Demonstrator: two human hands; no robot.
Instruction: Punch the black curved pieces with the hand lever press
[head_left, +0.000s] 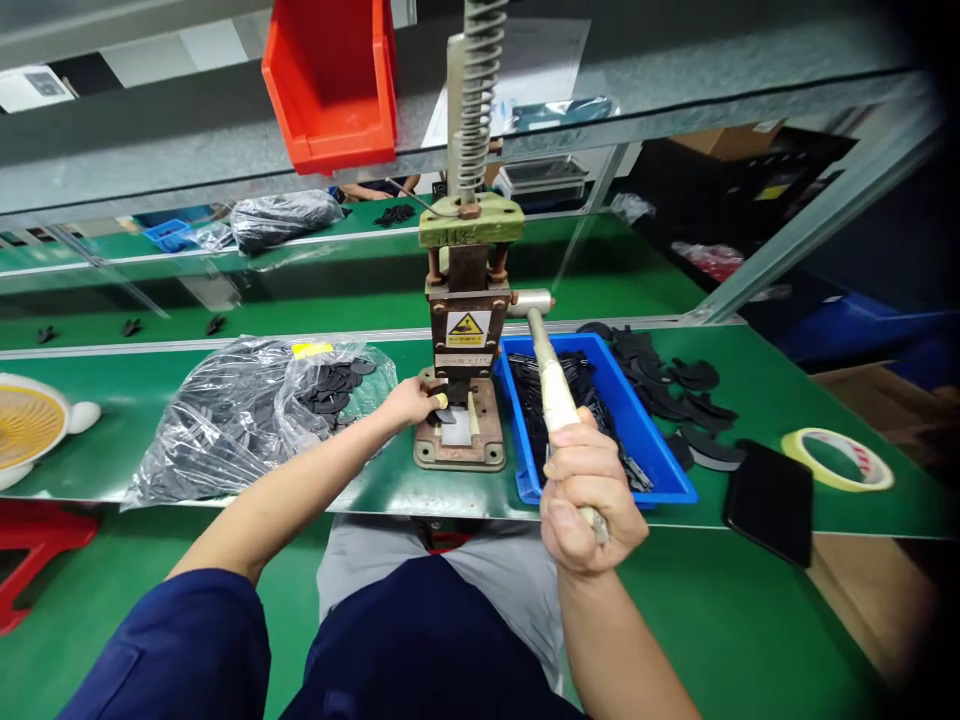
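A hand-operated lever press with a spring on top stands on the green bench before me. My right hand is wrapped round the press's pale, tape-covered lever handle, which slants down toward me. At the press's base, my left hand pinches a small flat black piece under the ram. Something yellow shows at a left fingertip. Part of the piece is hidden by the fingers and the ram. Right of the press, a blue bin holds many black strip-like parts.
A clear plastic bag of black pieces lies left of the press. Loose black curved pieces, a black phone-like slab and a tape roll lie at right. A red bin sits on the shelf above. A white fan-like object stands far left.
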